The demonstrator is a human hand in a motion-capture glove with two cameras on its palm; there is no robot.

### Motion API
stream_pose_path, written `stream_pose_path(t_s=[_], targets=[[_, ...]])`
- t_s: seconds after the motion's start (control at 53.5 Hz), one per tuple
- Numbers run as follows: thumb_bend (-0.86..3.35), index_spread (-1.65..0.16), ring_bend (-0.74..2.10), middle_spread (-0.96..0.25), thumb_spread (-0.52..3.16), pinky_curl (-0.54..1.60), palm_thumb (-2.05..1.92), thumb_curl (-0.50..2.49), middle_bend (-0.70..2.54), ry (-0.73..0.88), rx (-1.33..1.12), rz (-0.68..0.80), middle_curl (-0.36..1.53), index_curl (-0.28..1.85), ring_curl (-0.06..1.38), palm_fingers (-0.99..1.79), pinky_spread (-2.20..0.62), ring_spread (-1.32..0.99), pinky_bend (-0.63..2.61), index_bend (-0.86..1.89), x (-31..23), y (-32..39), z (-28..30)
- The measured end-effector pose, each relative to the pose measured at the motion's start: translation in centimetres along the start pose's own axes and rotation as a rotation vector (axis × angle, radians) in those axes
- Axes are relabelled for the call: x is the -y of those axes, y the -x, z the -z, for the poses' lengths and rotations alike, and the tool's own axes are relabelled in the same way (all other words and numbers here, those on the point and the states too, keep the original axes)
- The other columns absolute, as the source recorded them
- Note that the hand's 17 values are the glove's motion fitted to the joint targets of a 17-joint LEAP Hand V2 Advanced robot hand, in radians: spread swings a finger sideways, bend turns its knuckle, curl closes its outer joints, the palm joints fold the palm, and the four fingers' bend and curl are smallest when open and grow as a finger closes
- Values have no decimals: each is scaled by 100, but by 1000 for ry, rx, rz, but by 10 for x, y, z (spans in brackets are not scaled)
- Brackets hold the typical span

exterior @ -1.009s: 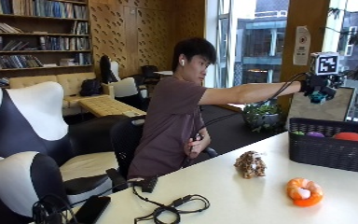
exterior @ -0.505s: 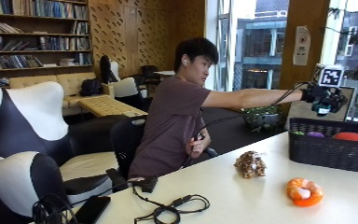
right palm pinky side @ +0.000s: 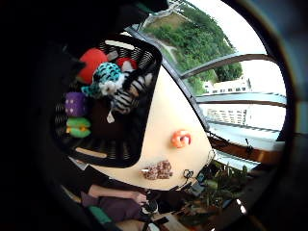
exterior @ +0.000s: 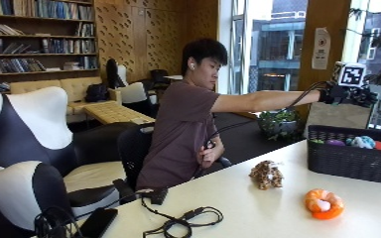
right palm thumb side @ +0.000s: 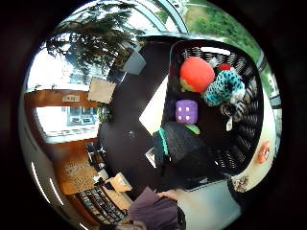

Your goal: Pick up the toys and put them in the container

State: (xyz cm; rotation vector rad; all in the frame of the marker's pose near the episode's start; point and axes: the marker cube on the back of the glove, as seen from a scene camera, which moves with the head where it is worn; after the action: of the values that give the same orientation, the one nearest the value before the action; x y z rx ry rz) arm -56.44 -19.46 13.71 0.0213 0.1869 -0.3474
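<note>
Black basket (exterior: 349,161), long axis along table edge

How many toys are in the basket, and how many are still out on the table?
In the black basket: 5, a red toy, a teal spotted plush, a zebra plush, a purple die and a green toy.
On the table: 2, an orange toy and a brown toy.
Total: 7 toys.
</note>
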Motion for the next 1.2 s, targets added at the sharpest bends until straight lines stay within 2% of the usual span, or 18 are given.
stream_pose_path(t_s=[0.075, 0.131, 0.187, 0.206, 0.262, 0.318, 0.336, 0.393, 0.411, 0.486, 0.561, 0.617, 0.673, 0.729, 0.822, 0.916, 1.196], targets=[[-2, -22, 41, -2, 124, 38, 0, 56, 12, -3, 47, 73, 37, 29, 29, -40, 4, 1, 88, 2, -8, -4, 10], [-2, -23, 39, -3, 125, 37, -1, 53, 12, -4, 42, 43, 36, 26, 28, -38, 4, 2, 85, 2, -12, -14, 17], [-2, -23, 36, -2, 125, 36, -1, 51, 12, -11, 51, 95, 34, 24, 28, -36, 5, 2, 83, 3, -20, -30, 25], [-2, -23, 36, -2, 126, 36, -1, 50, 12, -14, 38, 56, 34, 23, 28, -35, 5, 2, 82, 3, -21, -39, 28], [-2, -24, 34, -2, 126, 35, -1, 48, 12, -24, -41, -188, 32, 21, 28, -34, 5, 2, 80, 4, -22, -70, 36], [-2, -24, 33, -2, 127, 35, -1, 46, 12, -31, -60, -285, 31, 20, 28, -31, 5, 2, 78, 5, -29, -93, 46], [-2, -24, 33, -2, 127, 34, -1, 46, 12, -34, -52, -259, 31, 19, 28, -32, 5, 2, 78, 4, -33, -101, 49], [-2, -24, 32, -2, 127, 34, -1, 44, 12, -47, 0, -26, 30, 18, 28, -30, 5, 2, 77, 5, -56, -131, 63], [-2, -24, 32, -2, 127, 34, -1, 44, 12, -50, 2, 9, 30, 18, 28, -29, 5, 2, 76, 6, -62, -143, 66], [-2, -24, 31, -1, 128, 34, -1, 42, 12, -58, -44, -58, 29, 17, 29, -28, 5, 2, 75, 6, -77, -191, 74], [-2, -24, 32, -2, 129, 33, -1, 40, 13, -67, -78, -28, 28, 16, 29, -27, 5, 2, 73, 6, -98, -241, 79], [-2, -24, 31, -2, 129, 33, 0, 39, 13, -71, -130, -115, 27, 15, 29, -26, 5, 2, 73, 7, -106, -278, 77], [-2, -24, 32, -3, 129, 33, 0, 38, 13, -70, -70, -127, 27, 15, 30, -24, 5, 1, 72, 7, -117, -301, 73], [-1, -25, 31, -3, 129, 33, 0, 38, 14, -62, -13, -40, 26, 15, 30, -22, 5, 1, 71, 8, -129, -323, 61], [-2, -25, 31, -2, 129, 33, 0, 37, 14, -21, -10, -256, 26, 15, 31, -22, 5, 1, 71, 8, -127, -367, 21], [-1, -25, 31, -2, 130, 34, 0, 36, 14, 44, 21, -323, 26, 15, 31, -21, 5, 1, 71, 8, -120, -399, -41], [-1, -25, 30, -1, 129, 35, 0, 35, 12, 256, 127, -217, 24, 14, 32, -23, 5, 1, 75, 8, -94, -394, -191]])
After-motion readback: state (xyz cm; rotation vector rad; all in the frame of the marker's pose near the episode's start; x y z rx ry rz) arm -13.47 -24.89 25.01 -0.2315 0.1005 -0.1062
